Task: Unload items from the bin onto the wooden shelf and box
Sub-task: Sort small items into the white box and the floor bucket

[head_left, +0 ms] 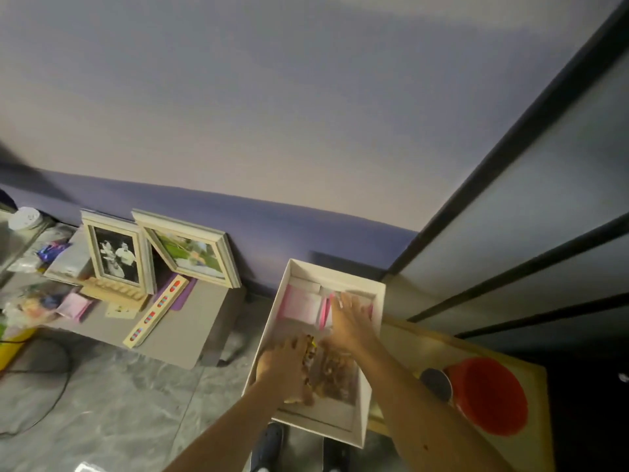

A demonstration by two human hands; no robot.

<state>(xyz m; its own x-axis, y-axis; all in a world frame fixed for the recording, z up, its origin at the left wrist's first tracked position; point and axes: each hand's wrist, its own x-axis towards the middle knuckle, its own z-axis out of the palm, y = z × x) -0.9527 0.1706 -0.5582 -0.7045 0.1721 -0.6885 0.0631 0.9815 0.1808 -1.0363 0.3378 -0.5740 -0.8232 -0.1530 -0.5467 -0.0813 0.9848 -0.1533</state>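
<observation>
Centrally, white bin [369,349] sat at five o'clock, beside low grey table [190,321] at nine. Left hand [286,366] lay flat on clutter; right hand [350,321], fingers spread, rested over pink packets [301,306]. Grip undeterminable.

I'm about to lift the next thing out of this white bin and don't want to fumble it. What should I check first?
1. Both hands inside the white bin: ok.
2. Left hand has a firm grip on the brown items: cannot tell, blurred.
3. Right hand rests by the pink packet, fingers spread, nothing gripped: not ok.
4. Free space on the grey box top beside the frames: ok.
5. Bin sits steady: cannot tell.
</observation>
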